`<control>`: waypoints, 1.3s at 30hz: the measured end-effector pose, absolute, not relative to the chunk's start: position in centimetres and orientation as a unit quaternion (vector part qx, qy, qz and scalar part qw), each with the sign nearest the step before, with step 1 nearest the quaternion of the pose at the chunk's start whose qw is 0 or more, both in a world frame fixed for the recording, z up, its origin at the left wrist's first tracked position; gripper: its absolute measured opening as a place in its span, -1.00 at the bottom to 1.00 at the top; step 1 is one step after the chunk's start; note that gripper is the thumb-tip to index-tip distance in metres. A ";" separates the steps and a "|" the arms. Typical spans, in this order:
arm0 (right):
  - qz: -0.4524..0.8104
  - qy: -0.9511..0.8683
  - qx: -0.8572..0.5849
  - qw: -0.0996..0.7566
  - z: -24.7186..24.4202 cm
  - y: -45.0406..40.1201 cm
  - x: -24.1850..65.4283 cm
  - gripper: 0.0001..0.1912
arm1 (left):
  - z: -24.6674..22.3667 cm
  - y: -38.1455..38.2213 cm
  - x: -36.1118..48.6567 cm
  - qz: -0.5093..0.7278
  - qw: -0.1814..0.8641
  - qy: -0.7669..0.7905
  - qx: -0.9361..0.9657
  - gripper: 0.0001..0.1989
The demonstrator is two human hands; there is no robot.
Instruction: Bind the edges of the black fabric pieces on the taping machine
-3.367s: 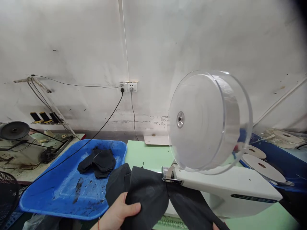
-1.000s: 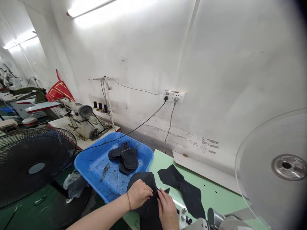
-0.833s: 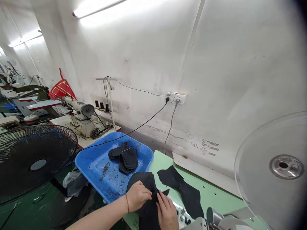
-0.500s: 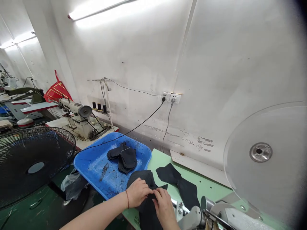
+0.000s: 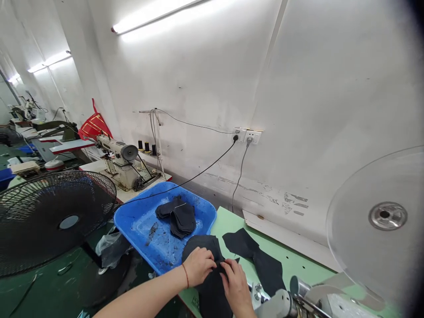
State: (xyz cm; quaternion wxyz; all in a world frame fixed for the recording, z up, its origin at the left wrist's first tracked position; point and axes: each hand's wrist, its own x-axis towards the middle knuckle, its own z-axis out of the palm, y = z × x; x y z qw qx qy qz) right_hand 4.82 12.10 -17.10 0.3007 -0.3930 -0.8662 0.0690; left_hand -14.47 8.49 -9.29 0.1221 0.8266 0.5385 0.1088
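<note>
A piece of black fabric (image 5: 212, 282) is held at the near edge of the green table (image 5: 298, 265), where it hangs partly over the front edge. The left hand (image 5: 198, 265) is closed over its upper fold, fingers curled down onto the cloth, while the right hand (image 5: 237, 285) pinches the same piece just beside it between thumb and fingertips; the two hands nearly touch, which suggests an edge or seam is being aligned or folded. The fabric appears matte, thin and limp, with curved cut outlines. A second black cut piece (image 5: 255, 256) lies flat on the table just beyond the right hand, apart from the held piece, likely laid out within reach. Beyond the left hand a blue plastic tray (image 5: 142, 221) is set, shallow, with rounded corners and a scuffed, stained floor; a small stack of black cut pieces (image 5: 180, 216) rests in its far part. To the right of the right hand, metal parts of a machine (image 5: 281, 302) are seen, and above them a large clear plastic disc (image 5: 377, 221) with a metal hub. Far to the left of the left hand a black wire-guarded fan (image 5: 53, 218) stands, and behind the tray a sewing machine (image 5: 121, 161) sits against the white wall (image 5: 298, 88).
</note>
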 end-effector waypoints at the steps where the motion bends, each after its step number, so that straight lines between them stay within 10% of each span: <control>1: 0.077 -0.867 -0.395 0.295 -16.8 12.1 4.7 -0.77 | -9.4 8.5 -14.4 0.110 0.126 0.539 0.826 -0.85; 15: 0.237 -0.878 -0.360 0.209 -9.5 9.9 3.7 -0.61 | -6.9 7.7 -16.1 0.140 0.134 0.485 0.853 -0.84; 39: 0.507 -0.746 -0.381 0.205 4.3 7.8 4.8 -0.77 | 4.6 2.9 -13.6 0.313 0.443 0.528 0.654 -0.87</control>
